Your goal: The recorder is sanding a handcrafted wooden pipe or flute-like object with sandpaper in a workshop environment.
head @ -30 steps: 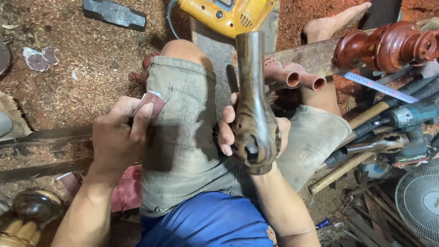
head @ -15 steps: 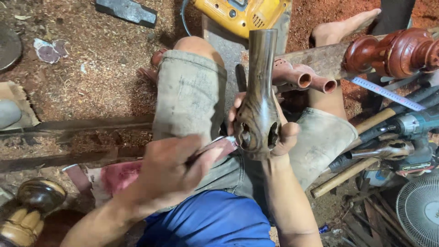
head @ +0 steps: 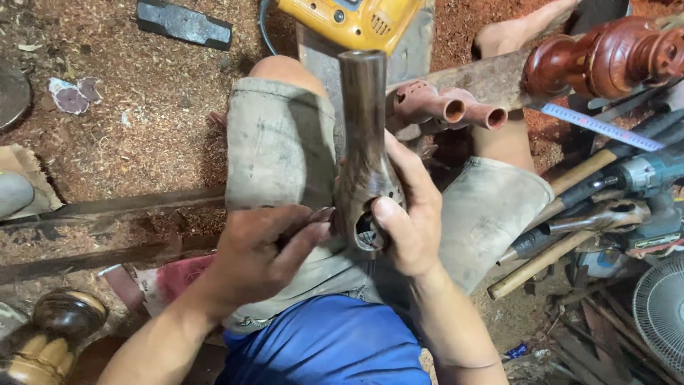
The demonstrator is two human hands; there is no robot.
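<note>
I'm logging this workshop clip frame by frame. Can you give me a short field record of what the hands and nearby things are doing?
Left hand: left hand pinches a small reddish sandpaper piece against the workpiece.
Right hand: right hand grips the dark turned wooden piece, thumb by its hollowed end.
Workpiece pose: narrow neck pointing away, over the lap.
Nearby: yellow power drill, red-brown turned wooden baluster, measuring tape, white fan.
Ground: sawdust-covered floor.

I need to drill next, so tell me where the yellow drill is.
In the head view the yellow drill lies at the top centre, on the grey slab just beyond the person's left knee and above the tip of the dark carved piece.
</note>
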